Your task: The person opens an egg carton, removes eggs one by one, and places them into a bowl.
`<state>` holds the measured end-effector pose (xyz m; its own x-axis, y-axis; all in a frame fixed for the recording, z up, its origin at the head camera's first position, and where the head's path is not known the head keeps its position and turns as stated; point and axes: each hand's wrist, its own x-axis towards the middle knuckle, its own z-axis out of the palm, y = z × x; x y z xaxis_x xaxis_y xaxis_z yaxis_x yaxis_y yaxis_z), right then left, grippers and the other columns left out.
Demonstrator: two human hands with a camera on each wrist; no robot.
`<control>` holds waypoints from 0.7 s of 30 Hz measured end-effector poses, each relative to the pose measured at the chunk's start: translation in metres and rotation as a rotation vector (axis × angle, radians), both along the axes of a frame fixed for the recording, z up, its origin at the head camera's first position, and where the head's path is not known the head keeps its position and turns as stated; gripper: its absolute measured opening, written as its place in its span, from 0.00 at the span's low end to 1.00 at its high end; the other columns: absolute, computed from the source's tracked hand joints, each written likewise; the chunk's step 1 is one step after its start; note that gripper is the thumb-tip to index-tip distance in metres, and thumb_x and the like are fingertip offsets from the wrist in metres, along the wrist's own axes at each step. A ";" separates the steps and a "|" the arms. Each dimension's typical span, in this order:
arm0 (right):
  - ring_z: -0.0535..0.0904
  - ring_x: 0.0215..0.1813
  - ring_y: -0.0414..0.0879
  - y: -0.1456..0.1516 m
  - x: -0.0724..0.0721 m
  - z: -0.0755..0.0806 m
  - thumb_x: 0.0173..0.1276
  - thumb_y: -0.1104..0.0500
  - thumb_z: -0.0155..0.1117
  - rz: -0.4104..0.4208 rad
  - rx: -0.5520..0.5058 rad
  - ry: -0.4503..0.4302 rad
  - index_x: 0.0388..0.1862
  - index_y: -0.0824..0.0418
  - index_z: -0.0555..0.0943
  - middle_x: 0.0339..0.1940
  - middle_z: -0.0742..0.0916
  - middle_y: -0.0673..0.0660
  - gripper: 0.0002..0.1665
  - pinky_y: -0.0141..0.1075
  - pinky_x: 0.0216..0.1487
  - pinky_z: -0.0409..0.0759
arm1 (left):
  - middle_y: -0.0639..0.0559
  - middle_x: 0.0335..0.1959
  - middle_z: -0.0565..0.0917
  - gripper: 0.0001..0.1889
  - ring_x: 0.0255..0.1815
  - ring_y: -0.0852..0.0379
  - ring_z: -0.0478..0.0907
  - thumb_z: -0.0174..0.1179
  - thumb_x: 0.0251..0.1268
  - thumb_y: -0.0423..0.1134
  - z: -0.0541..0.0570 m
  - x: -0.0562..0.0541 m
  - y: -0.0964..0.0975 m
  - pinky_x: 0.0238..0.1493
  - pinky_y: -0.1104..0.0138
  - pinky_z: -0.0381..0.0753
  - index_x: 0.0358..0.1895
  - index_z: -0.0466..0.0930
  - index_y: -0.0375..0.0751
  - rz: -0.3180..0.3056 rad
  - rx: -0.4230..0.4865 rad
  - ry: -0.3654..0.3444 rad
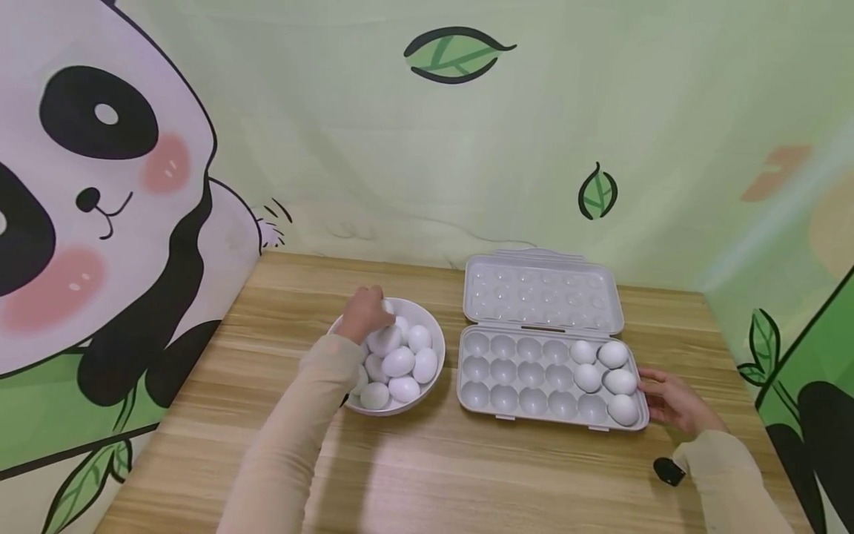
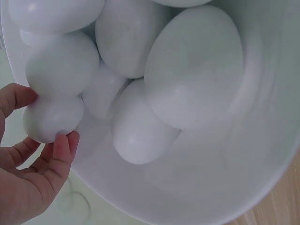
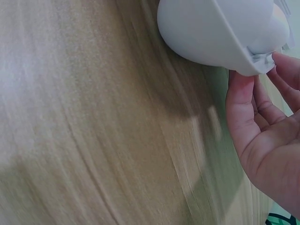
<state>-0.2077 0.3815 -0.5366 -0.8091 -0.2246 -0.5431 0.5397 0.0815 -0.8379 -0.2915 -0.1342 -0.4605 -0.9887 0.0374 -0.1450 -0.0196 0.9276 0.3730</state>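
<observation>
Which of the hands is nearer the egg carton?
Right hand: gripping the right end of the egg carton. The left hand pinches an egg in the bowl, to the carton's left.

Soft, fairly even light is filling the head view, while a pale streak is slanting across the wall cloth (image 1: 414, 148) beyond and to the right of the egg carton (image 1: 547, 371). On the table (image 1: 467, 475), a dim shadow is lying nearer than the egg carton and to its left, a faint pinkish sheen showing beside it. The left wrist view is looking greyer, with gentle highlights sitting on the eggs (image 2: 194, 68). In the right wrist view, whitish glare is washing the table left of the egg carton.
</observation>
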 end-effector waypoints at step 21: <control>0.77 0.35 0.36 0.001 0.000 -0.001 0.64 0.56 0.53 0.000 -0.028 -0.001 0.34 0.37 0.71 0.31 0.80 0.41 0.10 0.34 0.37 0.78 | 0.40 0.49 0.71 0.23 0.48 0.43 0.71 0.58 0.48 0.45 0.004 -0.001 0.005 0.47 0.53 0.71 0.48 0.68 0.38 0.056 -0.034 -0.044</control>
